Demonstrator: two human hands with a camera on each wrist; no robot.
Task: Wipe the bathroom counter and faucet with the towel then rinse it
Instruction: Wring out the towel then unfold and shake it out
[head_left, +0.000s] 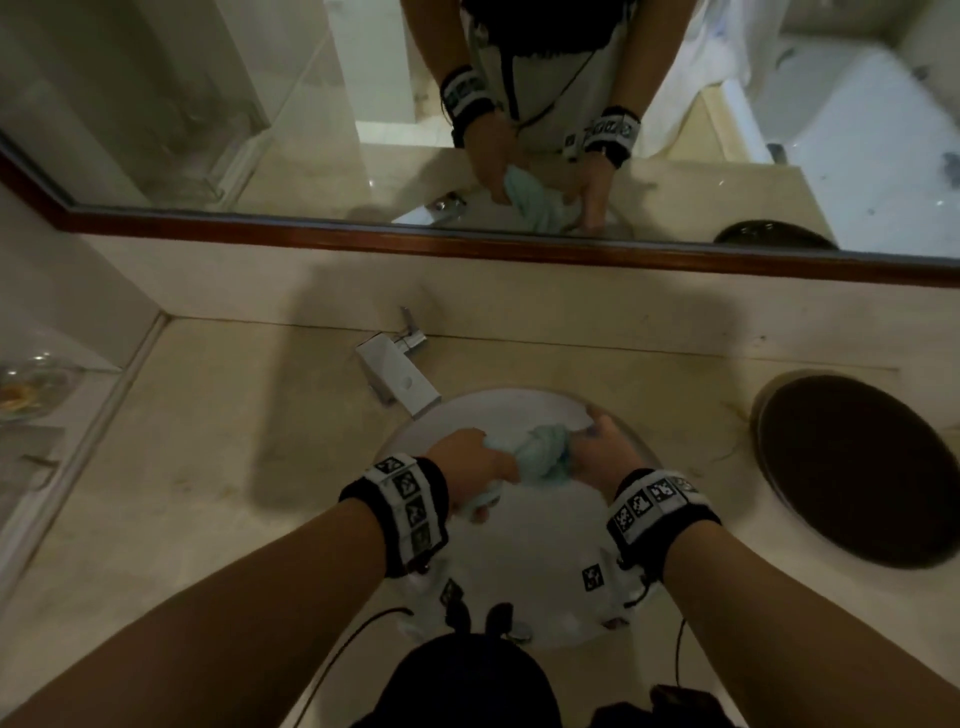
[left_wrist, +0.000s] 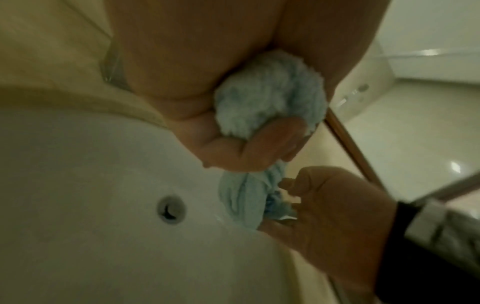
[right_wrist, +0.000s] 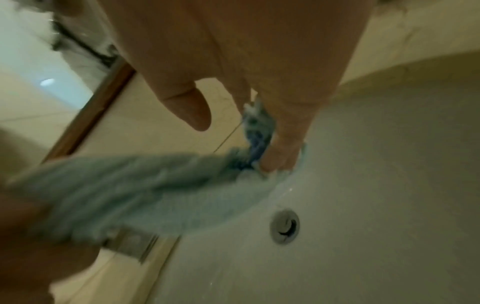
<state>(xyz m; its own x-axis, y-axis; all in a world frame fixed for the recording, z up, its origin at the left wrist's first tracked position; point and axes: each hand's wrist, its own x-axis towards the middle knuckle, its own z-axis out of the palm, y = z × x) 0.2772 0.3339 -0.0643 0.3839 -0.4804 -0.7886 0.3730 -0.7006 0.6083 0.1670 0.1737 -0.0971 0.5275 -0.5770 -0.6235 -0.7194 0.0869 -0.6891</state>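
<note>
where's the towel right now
In the head view the light blue towel is bunched up over the white sink basin, gripped between the left hand and the right hand, just in front of the faucet.

pale blue fluffy terry towel (head_left: 545, 451) | cream marble bench (head_left: 218, 467) | white round ceramic basin (head_left: 519, 561) | shiny chrome faucet (head_left: 400, 371) | dark brown round plate (head_left: 857, 467) | black wristbands (head_left: 400, 512) with black-and-white square marker patterns | reddish-brown wooden mirror frame (head_left: 519, 249)
</note>
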